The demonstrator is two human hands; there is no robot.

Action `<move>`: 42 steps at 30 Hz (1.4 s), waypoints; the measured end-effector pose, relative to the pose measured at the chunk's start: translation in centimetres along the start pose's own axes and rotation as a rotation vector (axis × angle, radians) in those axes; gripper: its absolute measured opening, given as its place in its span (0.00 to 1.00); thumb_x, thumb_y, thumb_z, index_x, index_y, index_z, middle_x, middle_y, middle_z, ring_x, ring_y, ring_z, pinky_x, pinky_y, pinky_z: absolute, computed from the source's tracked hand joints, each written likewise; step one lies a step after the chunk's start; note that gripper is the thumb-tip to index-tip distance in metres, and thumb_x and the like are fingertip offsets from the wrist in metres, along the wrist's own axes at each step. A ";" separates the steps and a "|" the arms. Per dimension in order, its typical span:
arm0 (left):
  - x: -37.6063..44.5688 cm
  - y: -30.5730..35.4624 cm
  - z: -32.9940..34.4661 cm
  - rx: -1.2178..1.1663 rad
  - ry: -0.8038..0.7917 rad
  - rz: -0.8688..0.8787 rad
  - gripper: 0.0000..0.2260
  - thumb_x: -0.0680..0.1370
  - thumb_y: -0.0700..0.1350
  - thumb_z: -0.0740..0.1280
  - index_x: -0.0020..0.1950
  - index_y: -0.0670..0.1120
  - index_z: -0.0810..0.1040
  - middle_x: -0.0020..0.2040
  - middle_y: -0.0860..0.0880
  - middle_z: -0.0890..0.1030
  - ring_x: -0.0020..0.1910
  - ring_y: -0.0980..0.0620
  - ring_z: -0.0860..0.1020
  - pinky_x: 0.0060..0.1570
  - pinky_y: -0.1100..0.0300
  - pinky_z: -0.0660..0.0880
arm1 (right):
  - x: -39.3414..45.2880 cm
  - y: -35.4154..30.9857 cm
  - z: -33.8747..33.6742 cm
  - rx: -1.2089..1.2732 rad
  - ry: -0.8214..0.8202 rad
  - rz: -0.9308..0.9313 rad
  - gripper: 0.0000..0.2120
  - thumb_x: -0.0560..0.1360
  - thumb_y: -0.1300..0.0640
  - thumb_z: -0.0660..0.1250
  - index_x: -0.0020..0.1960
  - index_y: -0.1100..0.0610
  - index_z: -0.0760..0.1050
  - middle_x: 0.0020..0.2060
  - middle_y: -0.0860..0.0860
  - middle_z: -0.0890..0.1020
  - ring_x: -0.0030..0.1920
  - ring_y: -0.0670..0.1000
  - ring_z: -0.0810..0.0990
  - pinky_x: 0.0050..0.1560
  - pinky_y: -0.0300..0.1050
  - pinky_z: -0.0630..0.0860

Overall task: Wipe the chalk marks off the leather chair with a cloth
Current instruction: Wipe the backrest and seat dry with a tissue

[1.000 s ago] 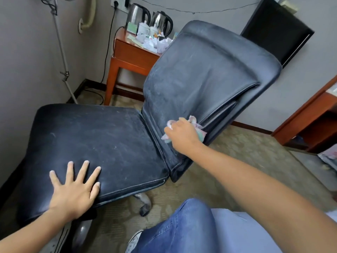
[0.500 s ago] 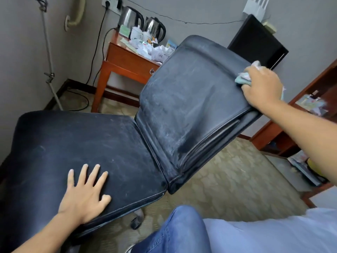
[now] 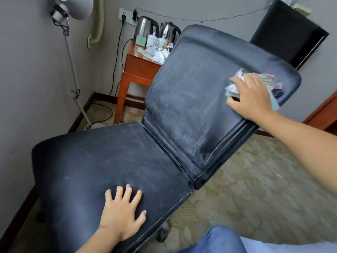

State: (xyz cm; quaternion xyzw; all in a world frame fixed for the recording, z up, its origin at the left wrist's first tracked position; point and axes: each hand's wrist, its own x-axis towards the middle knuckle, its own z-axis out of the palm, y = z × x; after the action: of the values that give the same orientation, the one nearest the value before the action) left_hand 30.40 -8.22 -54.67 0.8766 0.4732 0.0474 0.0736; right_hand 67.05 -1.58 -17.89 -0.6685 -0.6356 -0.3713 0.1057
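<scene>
The right hand (image 3: pixel 252 96) is on the upper right part of the chair (image 3: pixel 127 167) back, close to its right edge. Its fingers are curled over a bunched cloth (image 3: pixel 235 86) and hold it against the leather. The cloth lies under the palm and the fingers; its pale pink and green folds come out on the left of the hand, above the knuckles and on the far right side, where one corner reaches the edge of the back. The thumb points left and touches the leather just below the cloth.

The chalk marks (image 3: pixel 184 128) are pale grey smears over most of the back. They are thick in the middle and in the lower part, well below and to the left of the cloth. A dark, cleaner strip runs along the right edge of the back, under the right forearm. The seat has fainter marks (mostly thin scratchy lines).

The left hand (image 3: pixel 124 212) lies flat on the front part of the seat, near its right edge. Its fingers are straight and spread, and it holds nothing.

Behind the chair stands a table (image 3: pixel 138 70) with two kettles (image 3: pixel 146 26) and white cups (image 3: pixel 152 40). A lamp (image 3: pixel 73 10) on a thin pole stands at the left wall. The person's knee (image 3: pixel 218 240) in blue jeans is at the bottom.
</scene>
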 end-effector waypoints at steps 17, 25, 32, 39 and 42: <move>8.4 1.6 2.7 0.039 0.085 -0.007 0.33 0.75 0.69 0.63 0.75 0.53 0.77 0.75 0.39 0.74 0.74 0.29 0.69 0.68 0.22 0.62 | -1.6 -0.1 8.5 -0.171 0.117 -0.079 0.25 0.75 0.45 0.63 0.70 0.53 0.69 0.68 0.61 0.70 0.70 0.64 0.67 0.73 0.65 0.58; 8.2 1.9 2.2 0.037 0.052 -0.037 0.32 0.75 0.70 0.63 0.74 0.54 0.78 0.74 0.39 0.76 0.74 0.29 0.70 0.68 0.22 0.63 | 3.2 0.6 5.7 0.203 -0.141 0.450 0.28 0.74 0.36 0.63 0.71 0.42 0.63 0.78 0.55 0.51 0.69 0.69 0.64 0.63 0.60 0.71; 7.1 2.5 2.0 0.026 0.039 -0.016 0.31 0.76 0.70 0.61 0.74 0.56 0.77 0.74 0.41 0.76 0.74 0.30 0.70 0.68 0.24 0.64 | 0.8 1.4 4.7 0.477 -0.028 0.564 0.28 0.71 0.43 0.72 0.69 0.42 0.69 0.71 0.56 0.60 0.55 0.58 0.75 0.64 0.44 0.69; 5.6 0.3 1.9 0.078 -0.019 0.004 0.30 0.80 0.70 0.52 0.76 0.58 0.75 0.75 0.44 0.76 0.73 0.31 0.72 0.67 0.24 0.66 | -0.5 4.4 1.7 0.773 -0.013 0.763 0.30 0.62 0.43 0.73 0.63 0.38 0.71 0.62 0.47 0.75 0.58 0.49 0.77 0.65 0.48 0.74; 5.3 -0.5 2.0 0.090 -0.041 0.006 0.30 0.80 0.70 0.51 0.76 0.59 0.75 0.75 0.45 0.76 0.73 0.32 0.73 0.67 0.25 0.66 | -1.5 4.8 0.6 0.812 -0.056 0.760 0.30 0.66 0.49 0.76 0.65 0.42 0.69 0.60 0.47 0.76 0.58 0.50 0.77 0.61 0.45 0.74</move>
State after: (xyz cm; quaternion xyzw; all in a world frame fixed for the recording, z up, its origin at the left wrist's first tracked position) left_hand 33.22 -3.69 -56.61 0.8812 0.4706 0.0085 0.0438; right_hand 71.87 -3.16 -17.69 -0.7659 -0.4444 -0.0142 0.4643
